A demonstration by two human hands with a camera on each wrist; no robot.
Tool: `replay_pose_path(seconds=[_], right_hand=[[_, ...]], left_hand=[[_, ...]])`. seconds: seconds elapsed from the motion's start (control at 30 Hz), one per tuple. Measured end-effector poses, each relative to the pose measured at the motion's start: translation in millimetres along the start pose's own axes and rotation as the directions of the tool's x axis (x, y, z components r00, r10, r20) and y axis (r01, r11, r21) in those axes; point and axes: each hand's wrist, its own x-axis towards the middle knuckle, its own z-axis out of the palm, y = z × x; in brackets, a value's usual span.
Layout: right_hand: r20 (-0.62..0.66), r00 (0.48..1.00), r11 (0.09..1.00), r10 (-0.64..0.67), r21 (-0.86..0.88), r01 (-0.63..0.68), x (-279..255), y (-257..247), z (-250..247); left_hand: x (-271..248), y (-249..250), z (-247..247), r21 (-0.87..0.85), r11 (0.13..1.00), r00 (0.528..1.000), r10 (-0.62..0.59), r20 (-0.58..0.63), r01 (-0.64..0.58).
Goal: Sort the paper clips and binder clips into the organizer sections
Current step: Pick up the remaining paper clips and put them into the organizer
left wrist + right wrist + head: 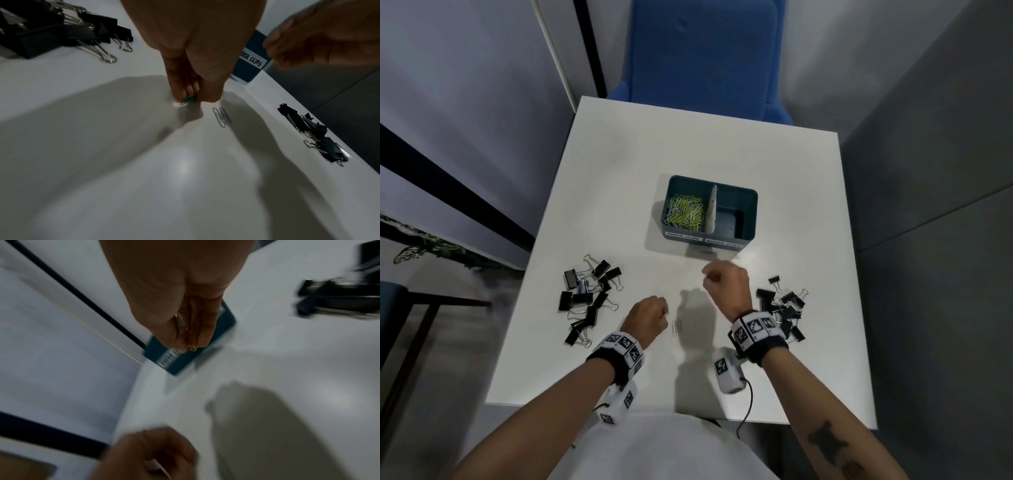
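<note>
A teal organizer [748, 219] stands mid-table, its left section full of yellow, green and white paper clips [686, 214], its right section bare. My left hand [649, 313] is down at the table and pinches a green paper clip [189, 98]. Two silver paper clips [676, 327] [222, 117] lie just right of it. My right hand [724, 279] is raised in front of the organizer [185, 360], pinching a yellow paper clip [191, 348] along with others. Black binder clips lie in a left pile [589, 296] and a right pile [786, 310].
The white table [791, 171] is small, with its edges close on all sides. A blue chair [705, 58] stands behind its far edge. Grey partition walls flank both sides. A cable [748, 404] hangs from my right wrist camera over the near edge.
</note>
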Motion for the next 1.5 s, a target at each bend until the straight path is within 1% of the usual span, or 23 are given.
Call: replay_pose_path(seconds=[0.1,0.2,0.3,0.33,0.4,0.47,0.53,0.6,0.67,0.7,0.77,0.83,0.87,0.97,1.0,1.1,1.2,1.27,1.3,1.4,1.5], right_hand=[[-0.122,0.992,0.995,-0.045,0.086,0.056,34.4,-32.8,-20.5],[-0.186,0.982,0.984,-0.03,0.165,0.061,69.6,-52.9,-32.9],[-0.205,0.978,0.99,-0.034,0.124,0.061,88.1,-58.0,-39.9],[-0.209,0.977,0.992,-0.052,0.098,0.074,87.0,-57.1,-41.2],[-0.201,0.975,0.991,-0.098,0.069,0.114,75.4,-49.6,-38.2],[-0.16,0.978,0.989,-0.131,0.052,0.141,54.8,-33.8,-27.0],[-0.09,0.989,0.993,-0.117,0.008,0.118,30.7,-14.6,-11.9],[-0.004,0.996,0.996,-0.085,-0.031,0.085,8.0,4.7,3.7],[0.107,0.994,0.995,-0.039,-0.09,0.049,-10.6,18.2,17.1],[0.156,0.988,0.992,-0.017,-0.122,0.037,-17.7,22.3,22.7],[0.246,0.969,0.983,0.019,-0.182,0.027,-28.2,27.2,31.7],[0.326,0.944,0.972,0.041,-0.231,0.037,-35.9,29.0,39.2],[0.357,0.933,0.969,0.042,-0.243,0.049,-38.9,30.1,42.6],[0.391,0.92,0.964,0.012,-0.248,0.093,-46.4,33.3,51.5],[0.385,0.923,0.964,0.0,-0.245,0.102,-48.6,34.2,54.6],[0.352,0.935,0.967,-0.03,-0.227,0.116,-53.0,32.9,61.2],[0.332,0.941,0.958,-0.062,-0.243,0.149,-54.9,30.7,66.6],[0.317,0.945,0.957,-0.082,-0.24,0.164,-55.8,30.8,70.6],[0.306,0.948,0.957,-0.09,-0.235,0.167,-56.2,31.5,72.4],[0.289,0.951,0.955,-0.114,-0.233,0.185,-56.1,36.3,76.1],[0.295,0.946,0.949,-0.13,-0.239,0.205,-54.1,37.0,74.5]], left_hand=[[-0.1,-0.5,-2.9,0.005,1.0,1.0,-0.012,0.007,0.012],[-1.3,-0.6,-7.4,-0.021,0.999,0.999,-0.035,0.011,0.035],[-2.0,-2.7,-13.6,-0.108,0.992,0.997,-0.071,-0.006,0.07],[-1.1,-1.8,-17.7,-0.146,0.988,0.998,-0.061,-0.012,0.059],[1.8,4.8,-31.7,-0.214,0.977,0.999,-0.005,-0.054,-0.007],[8.0,20.7,-54.9,-0.249,0.962,0.988,0.08,-0.132,-0.112],[20.5,42.8,-83.4,-0.275,0.94,0.968,0.148,-0.203,-0.202],[39.0,66.6,-111.7,-0.291,0.922,0.942,0.169,-0.288,-0.255],[62.2,86.2,-133.0,-0.282,0.911,0.906,0.181,-0.383,-0.302],[73.3,93.6,-140.5,-0.278,0.907,0.891,0.182,-0.415,-0.315],[90.3,103.4,-149.6,-0.3,0.902,0.886,0.163,-0.433,-0.312],[97.8,105.1,-150.8,-0.309,0.899,0.896,0.166,-0.411,-0.309],[97.1,103.0,-148.3,-0.286,0.905,0.898,0.189,-0.397,-0.316],[82.6,84.2,-129.1,-0.143,0.913,0.88,0.312,-0.357,-0.382],[74.9,74.8,-119.2,-0.093,0.916,0.883,0.343,-0.32,-0.39],[50.9,42.3,-85.0,0.072,0.932,0.922,0.362,-0.135,-0.355],[28.1,8.1,-49.7,0.177,0.939,0.955,0.293,0.047,-0.296],[14.0,-8.1,-28.7,0.243,0.921,0.949,0.273,0.156,-0.304],[7.7,-13.4,-19.4,0.265,0.908,0.941,0.282,0.188,-0.325],[-6.9,-15.2,-3.1,0.315,0.864,0.918,0.347,0.192,-0.392],[-10.5,-12.7,3.0,0.397,0.803,0.895,0.414,0.164,-0.444]])
